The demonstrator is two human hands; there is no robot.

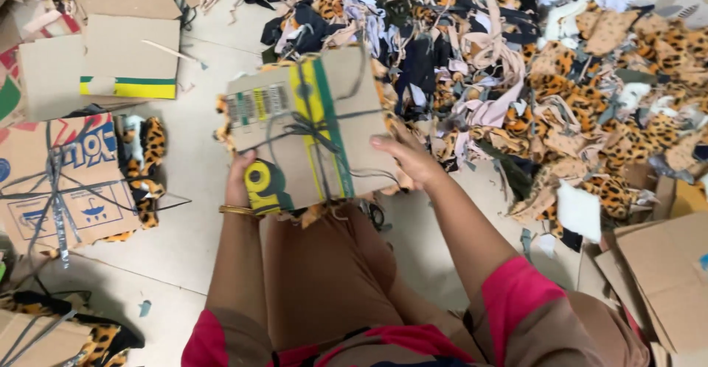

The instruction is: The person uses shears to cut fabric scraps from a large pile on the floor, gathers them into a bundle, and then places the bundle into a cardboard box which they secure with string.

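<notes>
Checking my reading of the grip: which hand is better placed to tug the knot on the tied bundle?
Right, probably. The right hand rests on the bundle top edge, fingers close to the knot. The left hand is underneath at the lower corner, supporting it.

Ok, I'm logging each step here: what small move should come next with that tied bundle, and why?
Probably set it down on the floor beside the other tied bundle. The cardboard-covered bundle already has its dark strip knotted crosswise, leopard-print fabric shows at its edges, and the left hand and right hand only hold its sides, above the lap.
</notes>
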